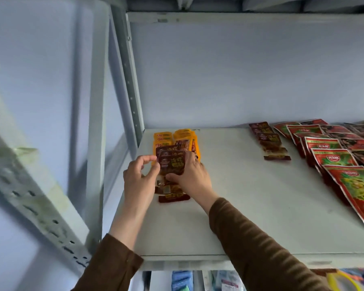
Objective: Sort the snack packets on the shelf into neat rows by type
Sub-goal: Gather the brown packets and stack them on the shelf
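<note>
- We hold a dark maroon packet at about nine o'clock on the white shelf, near its left rear corner, just in front of the orange packets.
- Our right hand grasps it, thumb under its lower edge and fingers over its right side; our left hand pinches its left edge between thumb and forefinger, the other fingers curled loosely.
- The packet faces up toward us with its print upright. Its long axis runs from six toward twelve o'clock, along the row, its upper edge leaning slightly back over a second maroon packet behind it.
- Beneath our hands more maroon packets lie overlapped, tailing toward six o'clock; this row looks like it is being built now.
- Done, as far as we can judge: the orange packets sit in two short columns at the rear, and at two o'clock a second maroon row lies shingled and fairly straight.
- At three o'clock the red-and-green packets run in an overlapping diagonal line toward the front edge, with darker red packets beside them; these look grouped, though the far-right end is cut off.
- Left, we judge: setting this packet flat, squaring the left row, and perhaps joining the two separate maroon groups, if they are the same type, which we cannot tell.
</note>
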The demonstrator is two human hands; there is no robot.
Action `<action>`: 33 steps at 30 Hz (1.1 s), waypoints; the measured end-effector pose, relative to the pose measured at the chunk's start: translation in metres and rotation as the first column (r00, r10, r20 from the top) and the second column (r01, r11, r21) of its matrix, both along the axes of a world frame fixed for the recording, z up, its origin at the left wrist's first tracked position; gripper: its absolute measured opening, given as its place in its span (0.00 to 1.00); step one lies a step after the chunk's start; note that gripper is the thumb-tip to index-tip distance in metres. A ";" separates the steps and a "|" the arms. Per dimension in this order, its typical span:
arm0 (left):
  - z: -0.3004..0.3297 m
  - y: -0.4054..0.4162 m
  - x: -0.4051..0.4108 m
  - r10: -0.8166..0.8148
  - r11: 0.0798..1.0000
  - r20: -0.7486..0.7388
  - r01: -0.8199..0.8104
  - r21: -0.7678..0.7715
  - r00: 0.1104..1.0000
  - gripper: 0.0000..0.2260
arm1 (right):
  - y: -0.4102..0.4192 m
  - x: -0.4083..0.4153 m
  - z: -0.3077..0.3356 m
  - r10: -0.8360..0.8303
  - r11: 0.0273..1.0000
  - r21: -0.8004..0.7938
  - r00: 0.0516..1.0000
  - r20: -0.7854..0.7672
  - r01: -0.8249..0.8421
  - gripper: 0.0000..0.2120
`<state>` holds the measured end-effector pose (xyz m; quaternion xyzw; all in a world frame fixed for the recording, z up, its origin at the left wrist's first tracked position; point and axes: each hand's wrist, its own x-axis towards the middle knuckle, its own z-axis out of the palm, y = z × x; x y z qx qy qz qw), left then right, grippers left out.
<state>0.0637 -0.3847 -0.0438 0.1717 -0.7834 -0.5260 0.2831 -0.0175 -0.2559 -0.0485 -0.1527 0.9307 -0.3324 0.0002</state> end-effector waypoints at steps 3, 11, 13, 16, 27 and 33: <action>-0.002 0.001 0.001 -0.023 0.999 -0.001 0.023 0.027 1.000 0.05 | 0.005 0.001 -0.001 -0.032 0.998 -0.047 0.999 -0.033 0.030 0.48; 0.011 0.014 -0.009 -0.144 0.942 0.009 0.134 0.308 0.990 0.21 | 0.016 0.002 0.016 0.207 0.653 -0.746 0.978 0.011 -0.130 0.32; 0.015 0.020 -0.015 -0.226 0.877 -0.044 0.223 0.426 0.973 0.16 | 0.015 0.004 0.022 0.280 0.583 -0.790 0.960 -0.024 -0.190 0.31; 0.016 0.017 -0.019 -0.142 0.846 -0.169 0.208 0.491 0.975 0.10 | 0.012 0.001 0.028 0.348 0.602 -0.764 0.937 -0.013 -0.234 0.29; 0.004 -0.011 -0.006 0.126 0.877 -0.195 -0.017 0.481 0.973 0.14 | -0.015 -0.010 0.009 0.026 0.970 0.243 0.975 -0.222 0.029 0.27; -0.001 -0.013 -0.005 0.100 0.870 -0.158 -0.010 0.493 0.982 0.11 | -0.011 -0.017 0.007 0.008 1.000 -0.001 1.000 0.030 -0.008 0.37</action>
